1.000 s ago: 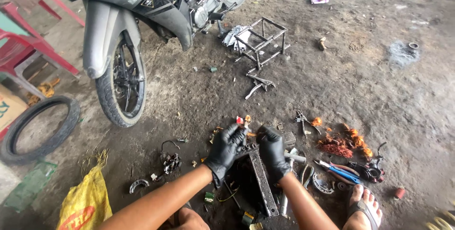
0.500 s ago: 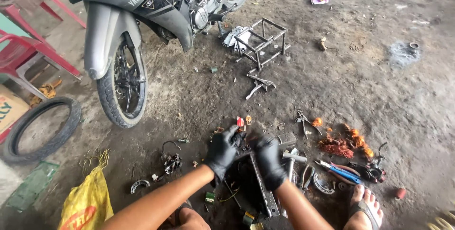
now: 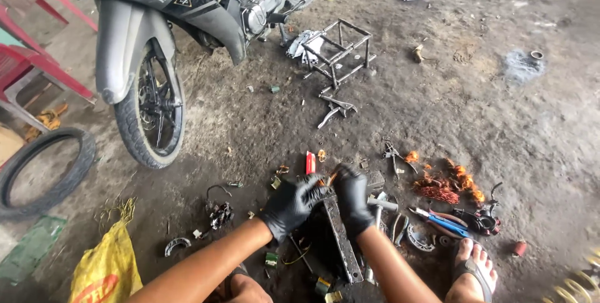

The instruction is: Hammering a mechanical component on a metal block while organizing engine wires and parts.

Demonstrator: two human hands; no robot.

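My hands have drawn closer over the metal bar (image 3: 342,234) on the floor, left hand (image 3: 290,204) in a closed grip on a small part I cannot make out, right hand (image 3: 353,200) pressing the bar's top, likely steadying it.

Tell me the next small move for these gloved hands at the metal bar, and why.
Probably steady the long dark metal bar with the left hand first. Both black-gloved hands meet at its far end, the right hand beside the left, apparently working a small part there, and the bar lies loose on the dirt floor.
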